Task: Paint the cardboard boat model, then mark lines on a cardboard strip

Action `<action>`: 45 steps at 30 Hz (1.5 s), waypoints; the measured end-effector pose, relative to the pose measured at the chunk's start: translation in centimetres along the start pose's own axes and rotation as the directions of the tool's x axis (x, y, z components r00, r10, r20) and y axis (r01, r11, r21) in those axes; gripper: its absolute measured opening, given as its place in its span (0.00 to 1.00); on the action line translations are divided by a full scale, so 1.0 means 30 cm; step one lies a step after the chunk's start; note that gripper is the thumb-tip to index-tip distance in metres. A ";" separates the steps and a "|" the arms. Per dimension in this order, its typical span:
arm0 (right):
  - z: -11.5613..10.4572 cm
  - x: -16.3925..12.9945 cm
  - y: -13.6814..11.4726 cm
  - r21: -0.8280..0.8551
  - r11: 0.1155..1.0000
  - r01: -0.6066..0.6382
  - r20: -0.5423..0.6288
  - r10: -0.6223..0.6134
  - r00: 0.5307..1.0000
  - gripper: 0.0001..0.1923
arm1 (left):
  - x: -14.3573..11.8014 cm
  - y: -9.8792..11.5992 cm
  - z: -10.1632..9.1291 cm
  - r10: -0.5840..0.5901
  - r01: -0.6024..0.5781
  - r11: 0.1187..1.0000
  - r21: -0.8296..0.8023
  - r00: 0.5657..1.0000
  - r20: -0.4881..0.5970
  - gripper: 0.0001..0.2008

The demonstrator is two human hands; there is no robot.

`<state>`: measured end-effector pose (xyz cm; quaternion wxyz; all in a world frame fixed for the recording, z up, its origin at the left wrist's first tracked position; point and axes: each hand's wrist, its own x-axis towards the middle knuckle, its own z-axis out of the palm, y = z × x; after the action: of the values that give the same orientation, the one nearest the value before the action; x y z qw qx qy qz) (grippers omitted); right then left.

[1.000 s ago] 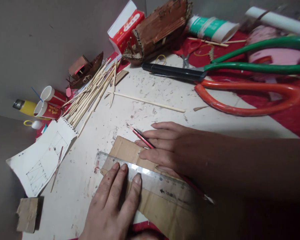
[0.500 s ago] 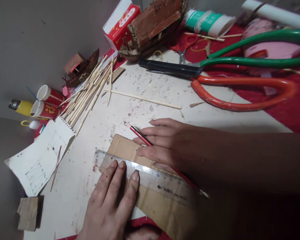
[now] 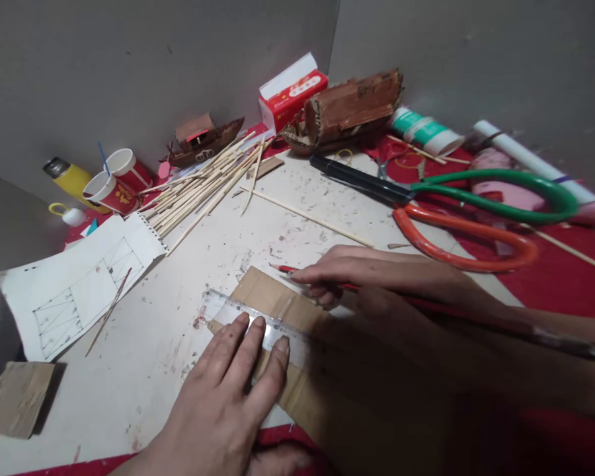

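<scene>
Folded around a pencil (image 3: 286, 269), the right grip (image 3: 377, 287) is drawn closed in the head view, with the point poking out ahead of its fingers. The left grip (image 3: 223, 390) is spread rather than clenched, its fingertips resting on a clear ruler (image 3: 300, 347) that lies across a piece of cardboard (image 3: 265, 291). That cardboard sits under the left grip's fingertips and just beside the right grip, flat on the bench (image 3: 123, 396); whether the pencil point touches anything, I cannot tell.

As I judge it, the ruler is the weak spot. The visible fingertips bear on one short stretch of it, so a sideways push from the pencil could swivel the slick plastic about them. The cardboard could slide along too, since nothing else is seen pinning it. Creases running across the board might catch the point and jog a line. Shadow below the right grip swallows the ruler's near end, so marks there could be misread. Beyond the right grip, a loose stick (image 3: 307, 216) and large scissors (image 3: 401, 190) lie near enough that a wide sweep of that arm could knock them.
</scene>
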<state>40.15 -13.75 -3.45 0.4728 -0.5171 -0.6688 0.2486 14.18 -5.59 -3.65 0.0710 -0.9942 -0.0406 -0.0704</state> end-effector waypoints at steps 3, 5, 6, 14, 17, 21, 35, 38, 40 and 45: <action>0.020 0.065 -0.031 0.079 0.985 -0.151 -0.055 0.155 0.986 0.13 | -0.007 -0.002 0.002 -0.008 0.008 1.000 -0.014 1.000 0.004 0.43; 0.040 0.108 -0.037 0.165 0.951 -0.262 -0.069 0.277 0.959 0.10 | -0.009 -0.001 0.004 -0.014 0.014 0.999 -0.029 1.000 0.008 0.43; 0.051 0.125 -0.034 0.221 0.926 -0.305 -0.067 0.326 0.943 0.09 | -0.010 -0.001 0.005 -0.017 0.017 0.999 -0.037 1.000 0.005 0.43; 0.103 0.138 0.023 0.553 0.763 -0.336 -0.082 0.451 0.889 0.15 | -0.011 0.006 0.005 -0.035 0.035 0.998 -0.055 0.999 0.001 0.43; 0.101 0.131 0.022 0.562 0.761 -0.324 -0.081 0.440 0.894 0.17 | -0.008 0.008 0.002 -0.036 0.036 0.999 -0.035 0.999 0.000 0.43; 0.105 0.131 0.028 0.539 0.779 -0.321 -0.078 0.426 0.901 0.21 | -0.004 0.011 0.000 -0.041 0.041 0.999 -0.023 0.999 0.007 0.43; 0.100 0.138 0.048 0.450 0.806 -0.385 -0.118 0.481 0.869 0.10 | -0.011 0.017 0.004 -0.073 0.078 0.993 -0.092 0.996 0.055 0.43; 0.099 0.138 0.046 0.394 0.815 -0.425 -0.111 0.501 0.858 0.10 | -0.006 0.019 -0.001 -0.065 0.070 0.993 -0.099 0.997 0.050 0.43; 0.101 0.137 0.043 0.355 0.824 -0.441 -0.106 0.505 0.857 0.10 | -0.005 0.021 -0.001 -0.067 0.072 0.992 -0.101 0.996 0.051 0.42; 0.111 0.129 0.025 0.344 0.818 -0.461 -0.032 0.501 0.865 0.08 | -0.001 0.023 -0.008 -0.071 0.078 0.991 -0.105 0.995 0.070 0.41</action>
<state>37.46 -9.39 -4.04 0.5128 -0.5982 -0.4360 0.4349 14.17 -6.33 -3.52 0.0133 -0.9961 -0.0761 -0.0421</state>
